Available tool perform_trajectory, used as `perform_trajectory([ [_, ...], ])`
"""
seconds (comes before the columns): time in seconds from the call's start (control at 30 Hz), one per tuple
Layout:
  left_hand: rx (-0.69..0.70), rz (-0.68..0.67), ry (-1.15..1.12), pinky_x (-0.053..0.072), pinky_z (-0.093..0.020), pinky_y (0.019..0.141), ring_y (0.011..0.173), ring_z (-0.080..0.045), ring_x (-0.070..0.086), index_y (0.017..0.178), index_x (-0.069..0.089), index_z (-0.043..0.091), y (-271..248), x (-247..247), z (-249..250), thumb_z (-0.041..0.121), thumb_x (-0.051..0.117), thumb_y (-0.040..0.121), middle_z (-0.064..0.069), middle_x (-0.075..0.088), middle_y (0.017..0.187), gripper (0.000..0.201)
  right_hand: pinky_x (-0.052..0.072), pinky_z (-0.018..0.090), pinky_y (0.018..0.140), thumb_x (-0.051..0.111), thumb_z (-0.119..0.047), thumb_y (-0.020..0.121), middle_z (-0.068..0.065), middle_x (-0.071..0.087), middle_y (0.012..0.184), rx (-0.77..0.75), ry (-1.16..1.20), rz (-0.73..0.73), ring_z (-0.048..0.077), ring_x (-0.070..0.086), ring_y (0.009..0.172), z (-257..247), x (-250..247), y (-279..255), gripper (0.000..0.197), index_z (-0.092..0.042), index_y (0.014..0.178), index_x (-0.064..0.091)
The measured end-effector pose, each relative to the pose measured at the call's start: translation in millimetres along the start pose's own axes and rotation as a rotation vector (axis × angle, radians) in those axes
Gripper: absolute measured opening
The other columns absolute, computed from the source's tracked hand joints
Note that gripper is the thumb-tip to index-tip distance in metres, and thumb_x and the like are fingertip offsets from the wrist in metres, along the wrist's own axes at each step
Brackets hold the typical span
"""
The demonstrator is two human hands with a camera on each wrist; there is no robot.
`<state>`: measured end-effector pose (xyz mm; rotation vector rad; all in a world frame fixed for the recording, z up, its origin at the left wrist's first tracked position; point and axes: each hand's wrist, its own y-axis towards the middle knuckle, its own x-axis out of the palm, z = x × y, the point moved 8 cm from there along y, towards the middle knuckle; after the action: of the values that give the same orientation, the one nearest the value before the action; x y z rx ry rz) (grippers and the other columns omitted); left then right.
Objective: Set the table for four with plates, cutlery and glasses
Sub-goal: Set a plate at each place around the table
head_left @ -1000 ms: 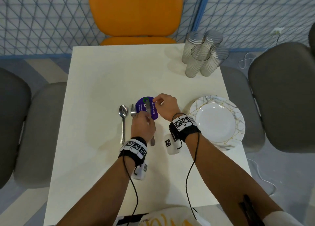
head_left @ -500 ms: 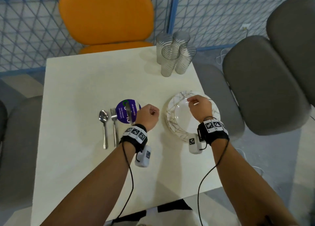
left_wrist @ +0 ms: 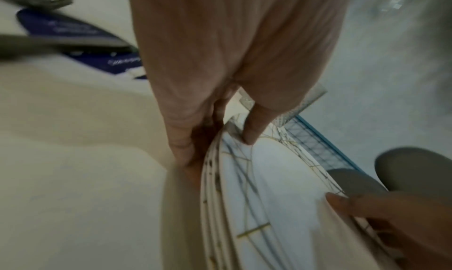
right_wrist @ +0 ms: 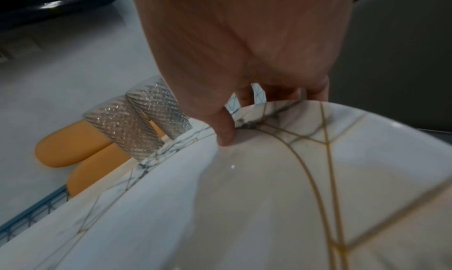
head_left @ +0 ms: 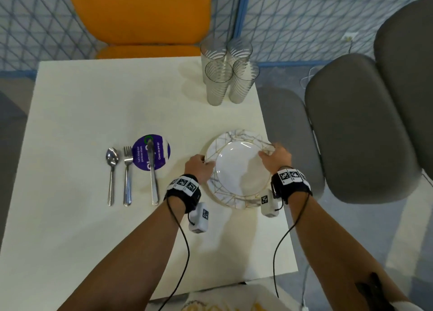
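A stack of white plates (head_left: 242,170) with gold and grey marbling lies near the table's right edge. My left hand (head_left: 206,164) grips its left rim, thumb on top and fingers (left_wrist: 182,148) down at the stacked edges. My right hand (head_left: 267,152) grips the far right rim, thumb (right_wrist: 225,133) on the top plate (right_wrist: 269,187) and fingers curled behind it. To the left a spoon (head_left: 112,170), a fork (head_left: 127,177) and a knife (head_left: 152,174) lie side by side. The knife's blade rests on a purple round coaster (head_left: 140,153). Several ribbed glasses (head_left: 230,74) stand clustered at the far right.
The white table (head_left: 93,99) has an orange chair (head_left: 140,13) at its far side. Grey chairs (head_left: 351,128) stand close along the right edge, and another shows at the left. The plates sit close to the right edge.
The left hand left the knife and moved right onto the plates' left rim. The right hand shifted from over the plates to a grip on the far right rim.
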<state>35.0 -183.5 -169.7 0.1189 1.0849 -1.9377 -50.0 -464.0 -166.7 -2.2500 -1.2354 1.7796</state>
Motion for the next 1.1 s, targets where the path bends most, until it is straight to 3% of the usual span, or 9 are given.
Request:
perform_trajectory([
  [0.13, -0.047, 0.037, -0.050, 0.038, -0.027, 0.080, 0.090, -0.023, 0.052, 0.071, 0.043, 0.026, -0.9, 0.4, -7.6, 0.025, 0.060, 0.100, 0.004, 0.054, 0.080, 0.034, 0.044, 0.044, 0.101, 0.068, -0.040, 0.090, 0.020, 0.053, 0.135, -0.051, 0.037, 0.004, 0.039, 0.048, 0.126, -5.9, -2.7, -0.5, 0.056, -0.012, 0.136, 0.051],
  [0.23, -0.043, 0.077, -0.110, 0.042, -0.028, 0.084, 0.104, -0.029, 0.060, 0.106, 0.064, 0.015, 0.9, -5.4, -13.5, 0.025, 0.061, 0.100, -0.006, 0.063, 0.108, 0.012, 0.043, 0.042, 0.102, 0.067, -0.034, 0.093, 0.018, 0.050, 0.139, -0.108, 0.107, -0.008, 0.038, 0.047, 0.129, -13.7, 0.1, -8.5, 0.055, -0.013, 0.139, 0.047],
  [0.3, -0.035, 0.133, -0.167, 0.045, -0.019, 0.078, 0.105, -0.027, 0.061, 0.136, 0.054, 0.014, -1.7, -12.4, -14.5, 0.025, 0.063, 0.100, -0.007, 0.061, 0.121, 0.039, 0.044, 0.039, 0.097, 0.069, -0.031, 0.092, 0.016, 0.052, 0.137, -0.123, 0.174, 0.022, 0.035, 0.050, 0.125, -17.6, 0.2, -14.5, 0.052, -0.013, 0.136, 0.047],
  [0.37, -0.013, 0.189, -0.183, 0.046, -0.014, 0.066, 0.095, -0.023, 0.060, 0.138, 0.052, 0.016, -4.7, -21.8, -17.2, 0.025, 0.065, 0.099, -0.006, 0.061, 0.115, 0.043, 0.043, 0.033, 0.088, 0.070, -0.027, 0.092, 0.015, 0.055, 0.131, -0.124, 0.211, 0.052, 0.033, 0.054, 0.118, -21.6, 1.4, -21.3, 0.047, -0.011, 0.130, 0.048],
  [0.53, 0.051, 0.222, -0.092, 0.044, -0.036, 0.103, 0.118, -0.032, 0.058, 0.143, 0.058, 0.017, -6.4, -25.3, -16.4, 0.029, 0.066, 0.099, -0.016, 0.057, 0.127, 0.047, 0.044, 0.043, 0.098, 0.073, -0.027, 0.088, 0.015, 0.050, 0.131, -0.111, 0.186, 0.184, 0.035, 0.048, 0.122, -25.3, -9.5, -34.8, 0.047, -0.009, 0.128, 0.054],
  [0.73, 0.083, 0.181, -0.066, 0.046, -0.042, 0.110, 0.123, -0.031, 0.056, 0.148, 0.053, 0.017, -7.4, -29.3, -13.4, 0.034, 0.060, 0.101, -0.014, 0.051, 0.137, 0.050, 0.043, 0.031, 0.085, 0.067, -0.022, 0.094, 0.016, 0.062, 0.119, -0.093, 0.270, 0.182, 0.025, 0.053, 0.098, -28.2, -31.4, -38.5, 0.037, -0.011, 0.126, 0.054],
  [0.83, 0.142, 0.212, -0.072, 0.045, -0.045, 0.111, 0.132, -0.029, 0.049, 0.146, 0.054, 0.016, -9.9, -37.9, -9.0, 0.039, 0.058, 0.101, -0.012, 0.048, 0.142, 0.051, 0.039, 0.027, 0.084, 0.058, -0.019, 0.098, 0.017, 0.064, 0.120, -0.123, 0.251, 0.169, 0.025, 0.052, 0.102, -36.6, -44.8, -38.0, 0.029, -0.009, 0.126, 0.058],
  [0.97, 0.243, 0.272, -0.206, 0.054, -0.040, 0.099, 0.110, -0.018, 0.061, 0.128, 0.065, 0.019, -18.4, -61.3, 0.7, 0.039, 0.060, 0.101, -0.001, 0.057, 0.127, 0.035, 0.047, 0.036, 0.092, 0.056, -0.019, 0.097, 0.015, 0.068, 0.116, -0.175, 0.241, 0.168, 0.035, 0.058, 0.113, -57.9, -51.2, -41.6, 0.030, -0.009, 0.125, 0.061],
  [1.1, 0.261, 0.344, -0.311, 0.050, -0.012, 0.067, 0.081, -0.001, 0.062, 0.125, 0.064, 0.019, -21.8, -108.2, -5.4, 0.027, 0.065, 0.100, 0.007, 0.064, 0.112, 0.027, 0.050, 0.038, 0.097, 0.057, -0.022, 0.097, 0.011, 0.066, 0.121, -0.157, 0.351, 0.136, 0.030, 0.059, 0.114, -87.7, -41.5, -48.6, 0.034, -0.010, 0.128, 0.061],
])
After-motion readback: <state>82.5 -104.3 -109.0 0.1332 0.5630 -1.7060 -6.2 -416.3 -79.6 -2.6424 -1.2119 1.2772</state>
